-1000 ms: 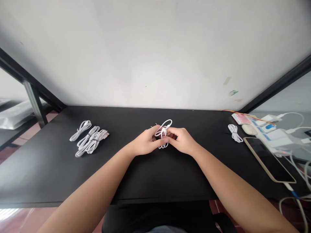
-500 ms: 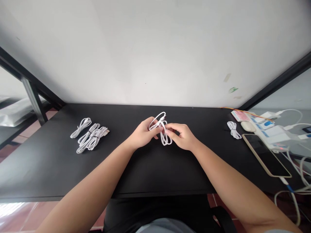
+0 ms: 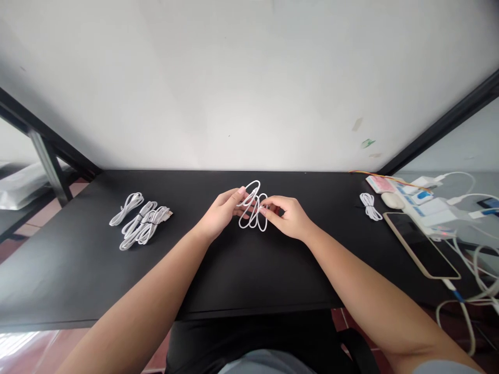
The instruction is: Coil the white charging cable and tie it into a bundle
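A white cable in loose, spread loops hangs between my two hands above the black table. My left hand grips its left loops, with the thumb on top and the fingers behind them. Thumb and forefinger of my right hand pinch the cable on its right side. Off to the left lie several coiled white cables: one coil sits apart, and a heap of bundles with dark ties lies beside it. At right rests another tied white cable.
On the right stand a phone with a cable plugged into it, a white mouse, a pink-and-white packet and a power strip with chargers. Behind the table rises a white wall. Black frame posts flank both sides.
The cable's loops have spread apart from a tighter bundle. My left hand has shifted slightly left and its thumb has moved up. The view has turned slightly.
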Demonstrator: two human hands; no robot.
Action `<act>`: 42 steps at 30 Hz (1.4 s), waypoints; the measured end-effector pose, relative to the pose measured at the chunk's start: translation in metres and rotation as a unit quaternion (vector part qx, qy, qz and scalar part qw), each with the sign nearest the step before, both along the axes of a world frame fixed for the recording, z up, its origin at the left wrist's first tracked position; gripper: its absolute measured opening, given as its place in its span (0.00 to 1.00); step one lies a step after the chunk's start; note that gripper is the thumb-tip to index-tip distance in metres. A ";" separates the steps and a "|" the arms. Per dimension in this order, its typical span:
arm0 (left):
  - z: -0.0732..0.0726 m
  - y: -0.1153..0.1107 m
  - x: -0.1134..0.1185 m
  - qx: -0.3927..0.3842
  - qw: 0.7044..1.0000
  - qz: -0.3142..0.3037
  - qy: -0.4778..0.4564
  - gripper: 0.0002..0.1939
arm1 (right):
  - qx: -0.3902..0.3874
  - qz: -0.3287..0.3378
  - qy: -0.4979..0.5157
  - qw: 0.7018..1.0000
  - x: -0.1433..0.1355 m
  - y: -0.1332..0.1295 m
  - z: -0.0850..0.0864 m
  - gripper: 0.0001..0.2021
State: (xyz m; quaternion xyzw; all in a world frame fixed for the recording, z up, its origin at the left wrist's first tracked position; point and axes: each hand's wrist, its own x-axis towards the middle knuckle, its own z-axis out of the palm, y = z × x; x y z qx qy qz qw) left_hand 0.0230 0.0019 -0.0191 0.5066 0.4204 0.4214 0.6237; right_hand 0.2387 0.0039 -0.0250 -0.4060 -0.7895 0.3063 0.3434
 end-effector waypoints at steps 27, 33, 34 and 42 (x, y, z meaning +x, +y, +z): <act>-0.003 0.007 -0.006 0.027 0.993 0.113 -0.023 0.12 | -0.189 -0.048 0.265 0.944 0.002 0.018 -0.012 0.17; 0.000 0.008 -0.007 -0.001 0.988 0.128 -0.091 0.19 | -0.186 -0.043 0.259 0.947 0.001 0.017 -0.011 0.19; -0.001 0.008 -0.008 0.003 0.987 0.129 -0.097 0.20 | -0.182 -0.045 0.253 0.949 0.001 0.017 -0.011 0.19; -0.006 0.009 -0.007 0.062 0.985 0.161 -0.013 0.22 | -0.142 -0.052 0.219 0.964 0.001 0.016 -0.012 0.19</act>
